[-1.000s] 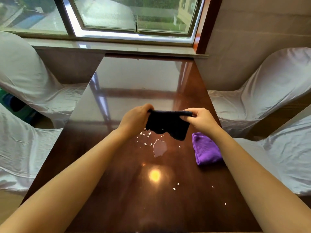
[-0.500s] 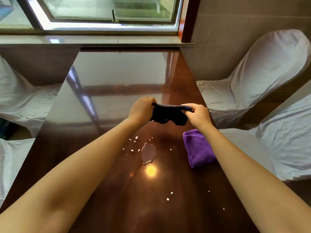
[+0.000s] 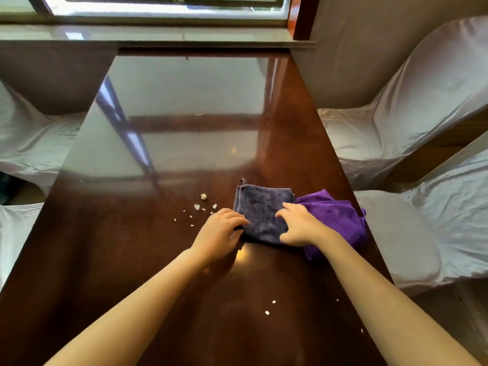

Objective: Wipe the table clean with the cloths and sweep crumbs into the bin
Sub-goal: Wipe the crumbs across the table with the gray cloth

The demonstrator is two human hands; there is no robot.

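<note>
A dark grey-blue cloth [image 3: 260, 207] lies folded flat on the glossy brown table [image 3: 132, 260], right of centre. My left hand [image 3: 220, 233] grips its near-left edge with curled fingers. My right hand [image 3: 298, 225] presses on its near-right part, fingers spread. A bright purple cloth [image 3: 340, 220] lies crumpled just right of it, partly under my right wrist. White crumbs [image 3: 203, 198] are scattered left of the dark cloth, and a few more crumbs [image 3: 270, 307] lie nearer to me. No bin is in view.
White-covered chairs stand on both sides: two on the right [image 3: 396, 122] and two on the left [image 3: 31, 138]. A window sill [image 3: 158, 35] runs along the far end of the table.
The dark cloth, held up in the air between both hands before, now lies flat on the table over the spot where a wet patch showed. The camera tilted down.
</note>
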